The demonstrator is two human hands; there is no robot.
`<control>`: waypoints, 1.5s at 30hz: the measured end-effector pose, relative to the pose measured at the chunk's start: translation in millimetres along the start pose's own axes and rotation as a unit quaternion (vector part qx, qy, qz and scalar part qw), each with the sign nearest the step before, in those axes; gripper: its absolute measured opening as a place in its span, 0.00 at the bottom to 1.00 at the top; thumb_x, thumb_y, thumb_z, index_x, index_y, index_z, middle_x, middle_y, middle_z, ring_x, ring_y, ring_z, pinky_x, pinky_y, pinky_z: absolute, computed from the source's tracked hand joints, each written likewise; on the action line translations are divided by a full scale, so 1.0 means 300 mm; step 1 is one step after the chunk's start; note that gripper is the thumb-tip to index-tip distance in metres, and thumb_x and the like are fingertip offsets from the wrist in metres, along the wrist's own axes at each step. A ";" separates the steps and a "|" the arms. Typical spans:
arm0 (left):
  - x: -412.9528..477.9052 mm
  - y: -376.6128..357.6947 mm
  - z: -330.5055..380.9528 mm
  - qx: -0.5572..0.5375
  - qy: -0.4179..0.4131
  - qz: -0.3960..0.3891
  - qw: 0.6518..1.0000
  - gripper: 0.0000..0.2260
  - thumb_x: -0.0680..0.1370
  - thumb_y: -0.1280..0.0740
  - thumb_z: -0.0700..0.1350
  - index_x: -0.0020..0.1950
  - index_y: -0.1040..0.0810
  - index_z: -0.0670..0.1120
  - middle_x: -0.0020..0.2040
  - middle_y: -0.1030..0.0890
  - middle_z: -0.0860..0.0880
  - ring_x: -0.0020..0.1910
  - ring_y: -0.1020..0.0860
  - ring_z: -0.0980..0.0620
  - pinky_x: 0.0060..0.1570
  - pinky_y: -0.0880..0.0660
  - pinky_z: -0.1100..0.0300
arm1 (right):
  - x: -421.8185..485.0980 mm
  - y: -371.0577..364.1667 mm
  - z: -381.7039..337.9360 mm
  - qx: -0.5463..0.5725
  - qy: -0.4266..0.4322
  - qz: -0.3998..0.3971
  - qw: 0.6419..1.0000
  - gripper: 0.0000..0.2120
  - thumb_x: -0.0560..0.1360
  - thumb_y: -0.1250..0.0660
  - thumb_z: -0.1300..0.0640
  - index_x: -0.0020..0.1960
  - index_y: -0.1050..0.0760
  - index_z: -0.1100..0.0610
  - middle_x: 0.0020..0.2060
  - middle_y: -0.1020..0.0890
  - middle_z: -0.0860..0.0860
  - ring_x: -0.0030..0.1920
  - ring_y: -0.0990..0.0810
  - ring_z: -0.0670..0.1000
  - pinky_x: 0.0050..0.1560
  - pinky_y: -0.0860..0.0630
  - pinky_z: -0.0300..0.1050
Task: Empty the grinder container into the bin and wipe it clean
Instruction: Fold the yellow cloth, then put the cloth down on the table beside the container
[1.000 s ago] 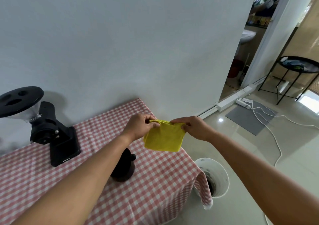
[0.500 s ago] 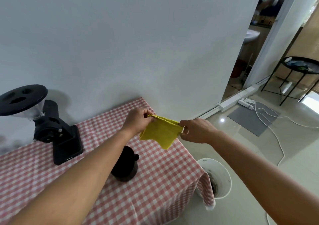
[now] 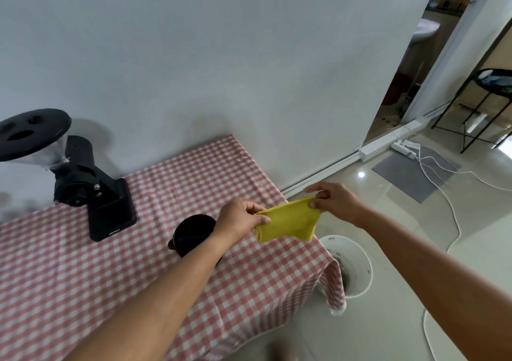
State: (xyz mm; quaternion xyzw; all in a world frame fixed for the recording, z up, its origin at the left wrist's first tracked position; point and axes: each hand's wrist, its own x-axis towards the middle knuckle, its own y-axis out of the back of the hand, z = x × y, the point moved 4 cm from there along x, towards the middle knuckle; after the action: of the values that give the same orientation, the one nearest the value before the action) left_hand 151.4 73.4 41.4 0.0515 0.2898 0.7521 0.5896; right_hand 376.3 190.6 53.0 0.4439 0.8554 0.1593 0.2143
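Observation:
A yellow cloth (image 3: 288, 225) hangs stretched between my two hands above the table's right end. My left hand (image 3: 239, 221) pinches its left corner, and my right hand (image 3: 335, 201) pinches its right corner. Just left of my left hand, the black grinder container (image 3: 191, 234) stands on the red-and-white checked tablecloth (image 3: 83, 277), partly hidden by my left forearm. The black coffee grinder (image 3: 91, 189) with its clear hopper stands at the back left of the table. A white bin (image 3: 350, 266) sits on the floor beside the table's right edge.
A white wall runs behind the table. On the tiled floor to the right lie a grey mat (image 3: 415, 175), a power strip with white cables (image 3: 454, 211), and a black wire side table (image 3: 487, 103) near the doorway.
Both hands moved right and lower with the cloth, toward the table's right edge. The cloth is now pulled wider between them.

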 end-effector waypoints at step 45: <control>-0.051 0.369 -0.227 0.026 0.213 0.239 0.947 0.15 0.78 0.30 0.47 0.65 0.20 0.51 0.66 0.21 0.51 0.57 0.22 0.54 0.49 0.27 0.62 | 0.283 -0.591 -0.151 -0.091 -0.001 -0.255 0.963 0.23 0.73 0.29 0.41 0.62 0.23 0.54 0.46 0.17 0.54 0.37 0.19 0.50 0.36 0.21 0.46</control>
State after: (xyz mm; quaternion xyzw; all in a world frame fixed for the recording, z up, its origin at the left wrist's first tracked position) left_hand 32.5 18.5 44.1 -0.0266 0.4074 0.8566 0.3154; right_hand 187.2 158.7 -9.5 0.1897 0.9220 0.1762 0.2879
